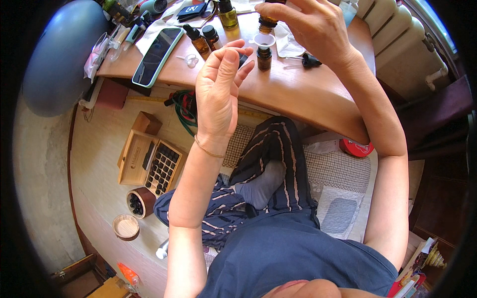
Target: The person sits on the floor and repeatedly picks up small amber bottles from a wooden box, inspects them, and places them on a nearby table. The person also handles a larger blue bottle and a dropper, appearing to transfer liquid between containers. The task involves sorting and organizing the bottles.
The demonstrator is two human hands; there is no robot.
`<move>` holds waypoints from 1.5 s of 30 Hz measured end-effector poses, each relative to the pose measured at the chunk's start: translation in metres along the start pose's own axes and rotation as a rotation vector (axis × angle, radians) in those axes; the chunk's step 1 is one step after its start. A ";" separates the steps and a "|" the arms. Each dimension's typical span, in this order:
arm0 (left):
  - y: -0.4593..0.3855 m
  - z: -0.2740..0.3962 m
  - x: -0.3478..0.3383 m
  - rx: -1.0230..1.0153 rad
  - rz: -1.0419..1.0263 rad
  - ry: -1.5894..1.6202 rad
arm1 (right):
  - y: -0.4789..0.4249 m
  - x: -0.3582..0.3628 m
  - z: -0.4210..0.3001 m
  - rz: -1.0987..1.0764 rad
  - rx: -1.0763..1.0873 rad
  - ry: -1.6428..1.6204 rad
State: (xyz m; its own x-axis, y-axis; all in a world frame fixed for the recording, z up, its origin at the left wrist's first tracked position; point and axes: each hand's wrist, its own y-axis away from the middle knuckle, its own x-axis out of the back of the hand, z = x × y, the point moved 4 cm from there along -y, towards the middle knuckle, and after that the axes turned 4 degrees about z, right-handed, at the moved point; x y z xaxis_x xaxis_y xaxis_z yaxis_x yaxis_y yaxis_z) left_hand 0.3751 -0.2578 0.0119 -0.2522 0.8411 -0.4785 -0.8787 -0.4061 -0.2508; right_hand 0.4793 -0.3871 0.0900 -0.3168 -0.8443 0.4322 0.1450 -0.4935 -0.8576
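At the top edge, my right hand (322, 28) grips an amber glass bottle (268, 21), neck down above a small white funnel (264, 40). The funnel sits in the mouth of a small dark glass bottle (264, 59) standing on the table. My left hand (220, 82) is raised just left of that bottle, fingers partly curled. A dark object (243, 59) shows between its fingers; whether it is held or lies behind them is unclear. Right of the small bottle lies a black-topped glass dropper (310, 60). A dropper bottle (197, 40) and a black-capped bottle (211, 36) stand beyond my left hand.
On the wooden table (313, 89) are a phone (157, 56), clear plastic pieces (191, 60) and a yellowish-green bottle (228, 16). A blue ball (63, 59) is at left, a radiator (395, 33) at right. A wooden box of vials (163, 169) sits on the floor.
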 end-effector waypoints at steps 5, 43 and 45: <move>-0.004 -0.012 0.013 -0.024 0.005 -0.025 | -0.001 -0.001 0.000 0.053 0.012 -0.015; -0.015 -0.023 0.025 -0.197 -0.034 -0.167 | 0.000 -0.003 -0.001 -0.069 -0.145 -0.051; -0.014 -0.022 0.025 -0.195 -0.030 -0.167 | 0.003 -0.004 0.002 -0.120 -0.216 -0.068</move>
State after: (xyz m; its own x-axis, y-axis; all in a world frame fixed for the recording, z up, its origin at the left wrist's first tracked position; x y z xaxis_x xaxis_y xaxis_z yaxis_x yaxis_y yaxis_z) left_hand 0.3907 -0.2391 -0.0153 -0.3047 0.8948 -0.3265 -0.7964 -0.4273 -0.4279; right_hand 0.4825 -0.3860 0.0859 -0.2548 -0.7980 0.5461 -0.0960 -0.5411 -0.8354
